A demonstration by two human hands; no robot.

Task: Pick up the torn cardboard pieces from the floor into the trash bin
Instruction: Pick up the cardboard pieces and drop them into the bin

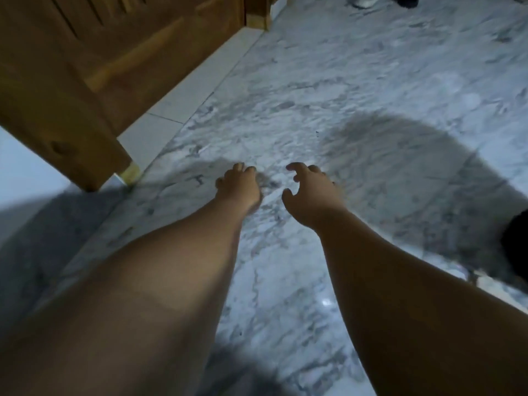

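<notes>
The marble floor [357, 81] is spread across most of the view. A wooden door [85, 67] is set at the upper left, with a tiled strip [200, 81] laid between it and the floor. The left hand [238, 185] and right hand [311, 192] are held side by side over the floor at centre, apart. A shoe [364, 1] is cut off at the far top edge.
</notes>
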